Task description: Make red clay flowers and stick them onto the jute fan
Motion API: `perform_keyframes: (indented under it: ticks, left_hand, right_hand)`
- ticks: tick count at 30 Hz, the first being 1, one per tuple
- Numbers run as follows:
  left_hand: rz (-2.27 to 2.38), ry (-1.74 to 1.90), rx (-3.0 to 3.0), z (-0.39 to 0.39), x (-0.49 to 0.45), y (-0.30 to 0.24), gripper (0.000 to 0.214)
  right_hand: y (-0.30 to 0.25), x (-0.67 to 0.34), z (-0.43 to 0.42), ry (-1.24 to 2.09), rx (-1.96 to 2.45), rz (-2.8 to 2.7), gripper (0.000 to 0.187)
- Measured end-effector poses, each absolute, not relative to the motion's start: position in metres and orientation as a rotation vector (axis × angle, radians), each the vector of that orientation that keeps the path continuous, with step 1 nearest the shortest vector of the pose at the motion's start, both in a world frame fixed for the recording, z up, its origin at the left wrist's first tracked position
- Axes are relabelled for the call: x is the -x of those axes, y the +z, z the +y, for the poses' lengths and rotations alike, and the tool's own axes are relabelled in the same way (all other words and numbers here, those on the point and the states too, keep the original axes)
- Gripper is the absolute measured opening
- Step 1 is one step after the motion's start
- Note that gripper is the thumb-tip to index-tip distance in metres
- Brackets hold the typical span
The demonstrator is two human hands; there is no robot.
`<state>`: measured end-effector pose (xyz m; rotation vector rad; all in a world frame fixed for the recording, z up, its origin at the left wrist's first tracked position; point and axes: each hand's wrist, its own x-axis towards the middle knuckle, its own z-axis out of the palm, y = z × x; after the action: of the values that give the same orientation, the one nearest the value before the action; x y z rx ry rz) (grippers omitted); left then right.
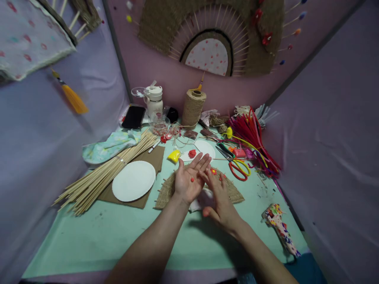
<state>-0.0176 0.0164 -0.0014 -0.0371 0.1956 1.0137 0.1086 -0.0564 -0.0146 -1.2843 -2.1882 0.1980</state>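
My left hand (189,177) is held palm up with its fingers stretched out, and a tiny red bead-like piece (192,180) rests on the palm. My right hand (220,201) lies beside it, fingers extended and touching the left hand's edge. Both hover over a woven jute fan piece (166,191) with stick spokes, lying on the green table (118,232). A small red flower (213,171) sits on the jute just past my fingers. A red lump (192,153) rests on a white disc (205,148) farther back.
A bundle of bamboo skewers (109,171) and a white paper plate (133,180) on cardboard lie at left. Twine spool (193,107), white bottle (154,99), phone (134,116) stand at the back. Scissors (239,169), red pipe cleaners (254,136), a patterned glue gun (280,228) at right.
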Motion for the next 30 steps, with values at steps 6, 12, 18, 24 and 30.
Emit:
perform_keyframes:
  ticks: [6, 12, 18, 24, 30]
  left_hand:
    - [0.166, 1.000, -0.009, 0.015, 0.017, -0.004, 0.073]
    - [0.199, 1.029, 0.017, 0.016, 0.020, -0.003, 0.073]
    - [0.226, 0.997, 0.026, 0.013, 0.019, -0.001, 0.075]
    - [0.187, 0.981, 0.005, 0.013, 0.019, -0.002, 0.073]
    - [0.195, 1.002, 0.028, 0.013, 0.020, -0.002, 0.074]
  right_hand:
    - [-0.011, -0.103, -0.059, 0.042, 1.257, -2.375, 0.104]
    - [-0.005, -0.102, -0.063, -0.096, 1.278, -2.399, 0.106]
    - [-0.005, -0.098, -0.064, -0.074, 1.219, -2.446, 0.109]
    - [-0.007, -0.100, -0.064, -0.098, 1.332, -2.392, 0.103]
    - [-0.010, -0.100, -0.068, -0.049, 1.282, -2.417, 0.106]
